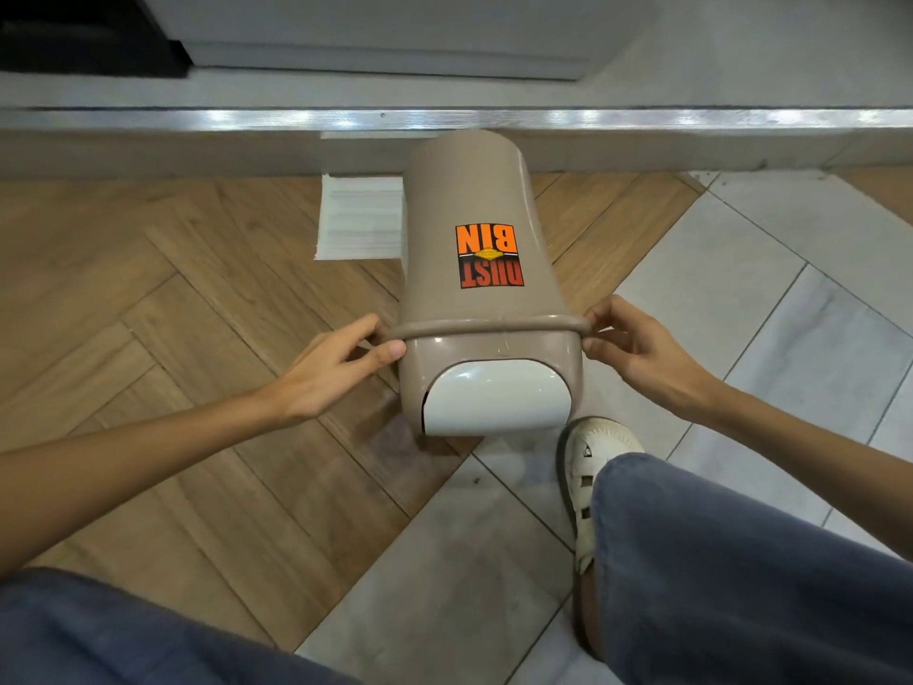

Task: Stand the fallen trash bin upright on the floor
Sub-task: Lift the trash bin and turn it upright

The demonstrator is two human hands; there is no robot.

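Observation:
A tan plastic trash bin (474,210) lies on its side on the floor, its base pointing away from me toward a step and its lid end toward me. An orange and black "DUST BIN" sticker faces up. Its white swing flap (494,395) is nearest my foot. My left hand (336,373) pinches the rim band on the bin's left side. On the right side my right hand (627,341) pinches the same rim. Both hands touch the bin where lid meets body.
A raised step with a metal edge strip (444,118) runs across just beyond the bin's base. A white sheet (358,217) lies on the wooden floor left of the bin. My right foot in a white shoe (593,467) stands on grey tiles right by the lid.

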